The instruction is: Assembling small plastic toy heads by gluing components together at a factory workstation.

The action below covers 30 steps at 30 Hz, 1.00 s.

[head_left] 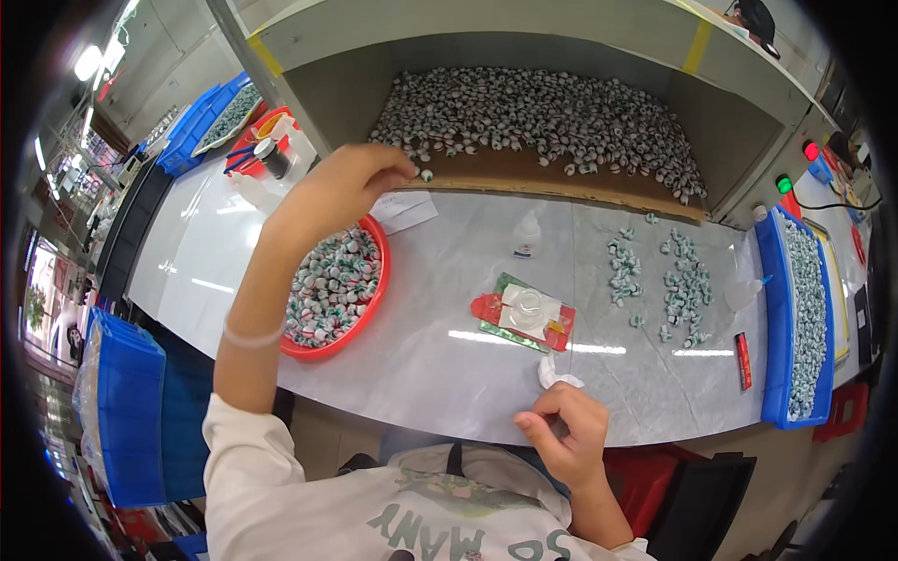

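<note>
- White printed shirt (374,500) filling six o'clock.
- Left hand (354,179) hovering, eleven; right hand (569,434) curling, five; grips unclear.
- Blue rectangular tray (773,323) brimming, three; rounded grey-white pieces (543,107) remaining heaped, one.

Large greenish-grey capital letters (458,541) in print across the front of the wearer's pale shirt (323,505)

- The bench (440,407) was smooth and glossy (lamps glared off it in white streaks).
- The red basin (383,266) was shiny plastic.
- The heaped rounded pieces (543,112) looked smooth and plastic.
- The cardboard (505,175) was matt.
- The tissue (552,371) looked soft and papery.
- The sleeve (241,444) was matt cloth.
</note>
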Each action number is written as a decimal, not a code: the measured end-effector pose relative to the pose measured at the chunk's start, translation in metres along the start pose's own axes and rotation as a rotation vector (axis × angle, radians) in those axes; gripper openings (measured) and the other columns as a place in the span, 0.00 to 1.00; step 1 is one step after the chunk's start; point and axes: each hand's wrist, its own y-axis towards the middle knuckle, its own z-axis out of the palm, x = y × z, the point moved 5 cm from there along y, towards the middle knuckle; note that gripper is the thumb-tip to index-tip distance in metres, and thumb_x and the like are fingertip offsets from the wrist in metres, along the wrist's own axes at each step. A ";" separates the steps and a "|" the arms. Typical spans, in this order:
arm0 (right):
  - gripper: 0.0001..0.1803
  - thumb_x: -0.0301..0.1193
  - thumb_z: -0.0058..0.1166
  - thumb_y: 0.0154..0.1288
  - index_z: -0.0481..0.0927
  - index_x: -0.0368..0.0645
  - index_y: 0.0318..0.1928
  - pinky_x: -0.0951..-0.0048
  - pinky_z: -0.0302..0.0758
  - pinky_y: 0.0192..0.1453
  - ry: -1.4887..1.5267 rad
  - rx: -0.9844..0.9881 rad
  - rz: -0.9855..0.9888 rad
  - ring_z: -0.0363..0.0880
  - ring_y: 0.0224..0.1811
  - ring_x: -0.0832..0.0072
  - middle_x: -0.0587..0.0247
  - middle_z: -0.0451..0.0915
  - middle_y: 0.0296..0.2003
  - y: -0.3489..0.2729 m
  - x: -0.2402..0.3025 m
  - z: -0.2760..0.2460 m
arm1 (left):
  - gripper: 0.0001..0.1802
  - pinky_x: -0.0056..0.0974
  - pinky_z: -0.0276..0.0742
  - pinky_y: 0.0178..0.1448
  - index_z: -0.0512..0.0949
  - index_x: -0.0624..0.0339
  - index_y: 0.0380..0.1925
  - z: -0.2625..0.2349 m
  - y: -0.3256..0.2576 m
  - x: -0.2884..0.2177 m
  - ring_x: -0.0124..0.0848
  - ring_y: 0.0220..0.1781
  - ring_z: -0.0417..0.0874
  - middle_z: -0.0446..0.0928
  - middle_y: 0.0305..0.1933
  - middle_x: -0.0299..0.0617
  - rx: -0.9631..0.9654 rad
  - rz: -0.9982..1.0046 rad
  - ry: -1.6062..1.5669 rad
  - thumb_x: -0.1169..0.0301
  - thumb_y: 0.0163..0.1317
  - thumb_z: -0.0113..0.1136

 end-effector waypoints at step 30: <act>0.10 0.17 0.55 0.48 0.77 0.36 0.34 0.78 0.69 0.37 -0.648 -0.078 0.057 0.73 0.30 0.74 0.61 0.77 0.30 0.073 -0.026 -0.096 | 0.10 0.29 0.74 0.40 0.75 0.68 0.33 0.098 -0.117 -0.069 0.28 0.36 0.77 0.75 0.39 0.46 0.001 -0.236 -1.373 0.85 0.49 0.59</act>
